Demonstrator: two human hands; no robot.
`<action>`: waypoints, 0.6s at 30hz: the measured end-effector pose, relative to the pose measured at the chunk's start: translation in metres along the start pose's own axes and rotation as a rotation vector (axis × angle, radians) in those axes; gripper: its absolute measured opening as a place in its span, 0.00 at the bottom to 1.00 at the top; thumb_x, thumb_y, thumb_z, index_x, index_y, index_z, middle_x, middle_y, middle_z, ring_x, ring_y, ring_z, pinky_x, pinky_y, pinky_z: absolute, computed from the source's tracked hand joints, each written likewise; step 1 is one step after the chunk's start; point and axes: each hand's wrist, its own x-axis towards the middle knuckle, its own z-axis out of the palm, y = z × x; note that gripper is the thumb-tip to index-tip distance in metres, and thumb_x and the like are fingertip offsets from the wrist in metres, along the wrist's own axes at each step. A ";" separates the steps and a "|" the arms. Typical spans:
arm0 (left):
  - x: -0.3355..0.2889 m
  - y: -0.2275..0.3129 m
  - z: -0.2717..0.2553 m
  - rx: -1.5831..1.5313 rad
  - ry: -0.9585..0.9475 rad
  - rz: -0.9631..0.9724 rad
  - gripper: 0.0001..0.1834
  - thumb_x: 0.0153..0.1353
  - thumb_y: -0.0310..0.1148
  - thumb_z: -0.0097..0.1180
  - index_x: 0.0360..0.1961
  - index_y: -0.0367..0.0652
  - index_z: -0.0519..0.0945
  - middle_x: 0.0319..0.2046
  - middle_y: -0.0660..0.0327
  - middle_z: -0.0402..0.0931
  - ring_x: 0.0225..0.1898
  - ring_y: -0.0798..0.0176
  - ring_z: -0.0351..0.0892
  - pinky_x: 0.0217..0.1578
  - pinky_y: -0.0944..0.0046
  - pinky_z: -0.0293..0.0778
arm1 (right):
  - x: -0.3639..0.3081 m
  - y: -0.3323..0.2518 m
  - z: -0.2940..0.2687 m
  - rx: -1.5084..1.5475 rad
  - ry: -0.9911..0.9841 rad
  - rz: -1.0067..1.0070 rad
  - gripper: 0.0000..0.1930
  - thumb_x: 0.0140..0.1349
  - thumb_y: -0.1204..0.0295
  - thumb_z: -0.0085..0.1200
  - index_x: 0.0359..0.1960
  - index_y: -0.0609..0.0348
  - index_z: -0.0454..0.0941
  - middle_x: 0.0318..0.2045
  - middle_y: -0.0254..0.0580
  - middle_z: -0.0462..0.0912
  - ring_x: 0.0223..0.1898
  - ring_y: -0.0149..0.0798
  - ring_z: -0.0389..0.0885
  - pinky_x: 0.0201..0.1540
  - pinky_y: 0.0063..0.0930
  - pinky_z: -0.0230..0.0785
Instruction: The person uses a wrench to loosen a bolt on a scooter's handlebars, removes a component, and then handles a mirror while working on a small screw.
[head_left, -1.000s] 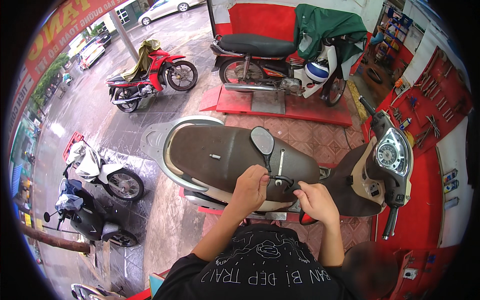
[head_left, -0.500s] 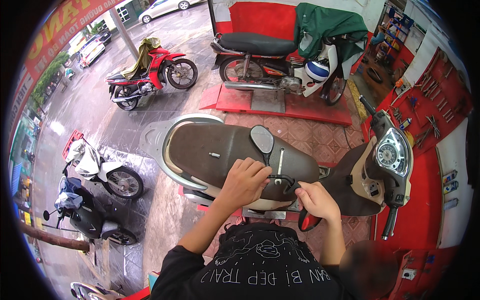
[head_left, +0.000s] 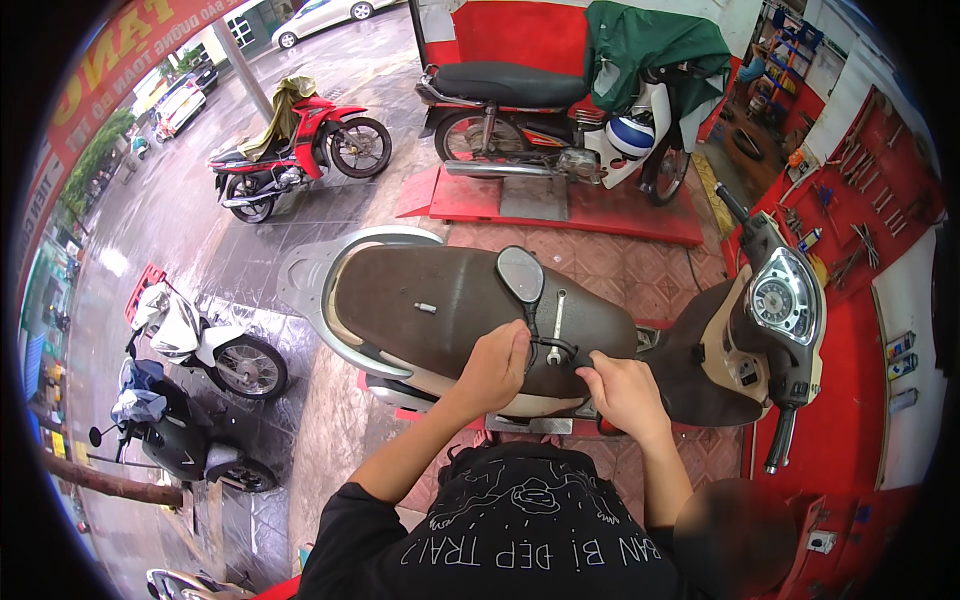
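Above the scooter's brown seat point(head_left: 385, 290), my right hand point(head_left: 624, 397) is closed on a rear-view mirror, whose bent black stem point(head_left: 560, 344) runs leftward. The mirror's head is mostly hidden under that hand. My left hand point(head_left: 495, 367) is closed around the stem's other end, its fingertips turned out of sight. A second rear-view mirror point(head_left: 521, 273) lies glass up on the seat, its black stem reaching down beside my left hand. Right of it is a combination wrench point(head_left: 559, 318). A small metal cylinder-shaped part point(head_left: 426, 308) rests farther left on the seat.
The scooter's handlebar and speedometer point(head_left: 778, 300) stand at the right, beside a red tool board point(head_left: 880, 195). Beyond the seat, a motorcycle point(head_left: 515, 110) stands on a red platform point(head_left: 470, 205). Other motorbikes, including a red one point(head_left: 310, 145), stand at the left.
My left hand has turned, hiding its fingers. The held mirror's head has swung out of view beneath my right hand, and the right hand has shifted slightly left.
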 end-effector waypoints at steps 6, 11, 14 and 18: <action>-0.006 -0.048 0.003 -0.641 -0.310 -0.570 0.24 0.83 0.46 0.32 0.28 0.47 0.66 0.20 0.71 0.55 0.21 0.69 0.52 0.25 0.65 0.57 | 0.000 0.012 0.012 -0.300 0.034 -0.059 0.19 0.69 0.55 0.60 0.30 0.56 0.72 0.22 0.44 0.82 0.25 0.49 0.85 0.30 0.43 0.75; 0.000 -0.049 -0.005 -0.567 -0.563 -0.678 0.23 0.81 0.48 0.38 0.29 0.47 0.67 0.18 0.70 0.59 0.18 0.66 0.57 0.24 0.62 0.59 | 0.005 0.032 0.009 -0.298 -0.111 -0.109 0.19 0.70 0.56 0.58 0.29 0.58 0.71 0.22 0.45 0.81 0.27 0.51 0.84 0.32 0.44 0.75; -0.003 -0.032 -0.002 0.300 -0.138 0.144 0.15 0.77 0.42 0.47 0.35 0.43 0.72 0.22 0.59 0.69 0.24 0.51 0.73 0.29 0.51 0.68 | 0.006 0.039 0.001 -0.108 -0.110 -0.037 0.21 0.73 0.56 0.55 0.28 0.61 0.73 0.20 0.45 0.82 0.25 0.50 0.84 0.29 0.43 0.74; 0.001 -0.027 -0.004 0.371 0.039 0.275 0.11 0.64 0.37 0.62 0.43 0.46 0.76 0.30 0.58 0.74 0.32 0.50 0.77 0.33 0.50 0.72 | 0.004 0.035 -0.010 0.529 -0.336 0.149 0.23 0.79 0.59 0.46 0.27 0.62 0.73 0.16 0.43 0.80 0.21 0.44 0.85 0.30 0.37 0.75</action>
